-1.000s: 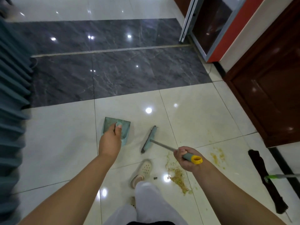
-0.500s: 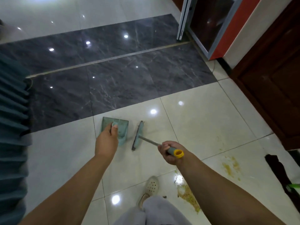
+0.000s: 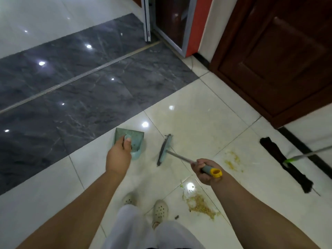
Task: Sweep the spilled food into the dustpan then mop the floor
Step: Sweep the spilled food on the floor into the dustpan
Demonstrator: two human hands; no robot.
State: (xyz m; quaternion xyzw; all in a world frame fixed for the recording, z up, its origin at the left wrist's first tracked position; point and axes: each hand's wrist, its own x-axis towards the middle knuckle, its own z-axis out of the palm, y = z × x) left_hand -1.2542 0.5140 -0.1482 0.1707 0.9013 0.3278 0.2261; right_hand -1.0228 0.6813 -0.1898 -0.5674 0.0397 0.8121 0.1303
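Note:
My left hand [image 3: 118, 155] grips the handle of a teal dustpan [image 3: 133, 136], held over the pale floor tiles. My right hand [image 3: 203, 170] grips the grey, yellow-tipped handle of a small broom [image 3: 164, 150], whose teal head hangs just right of the dustpan. A patch of spilled yellowish food [image 3: 199, 204] lies on the tile below my right hand, near my right shoe. A thinner smear of spilled food [image 3: 232, 160] lies to the right of my right hand. A black flat mop [image 3: 285, 162] with a green joint lies on the floor at the right.
My two feet in pale clogs [image 3: 159, 211] stand at the bottom centre. A dark wooden door [image 3: 276, 56] fills the upper right. A glass door with a metal frame [image 3: 149, 20] stands at the top, beside a dark grey tile band [image 3: 71, 90].
The view has swung right, bringing the mop and both spills back into sight. Dustpan and broom stay held side by side, the broom head now further from the pan.

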